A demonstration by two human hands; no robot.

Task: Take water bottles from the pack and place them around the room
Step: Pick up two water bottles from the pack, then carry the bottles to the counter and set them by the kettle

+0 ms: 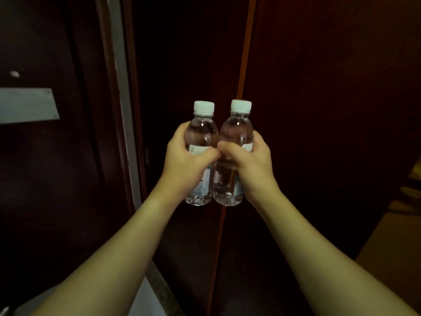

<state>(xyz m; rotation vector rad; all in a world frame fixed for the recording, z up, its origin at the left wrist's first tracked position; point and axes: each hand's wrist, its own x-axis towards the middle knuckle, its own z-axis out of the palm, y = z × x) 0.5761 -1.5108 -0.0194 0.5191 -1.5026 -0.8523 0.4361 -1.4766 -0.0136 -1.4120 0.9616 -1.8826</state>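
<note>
Two clear plastic white-capped water bottles [218, 156] are gripped, one each, by the left hand [185, 160] and right hand [249, 161]; they should be kept upright until set down.

Both hands carry the bottles: left hand [185, 160] one bottle [200, 142], right hand [248, 163] another [237, 137].

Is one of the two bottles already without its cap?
No, the left bottle in the left hand and the right bottle in the right hand both carry white caps.
</note>
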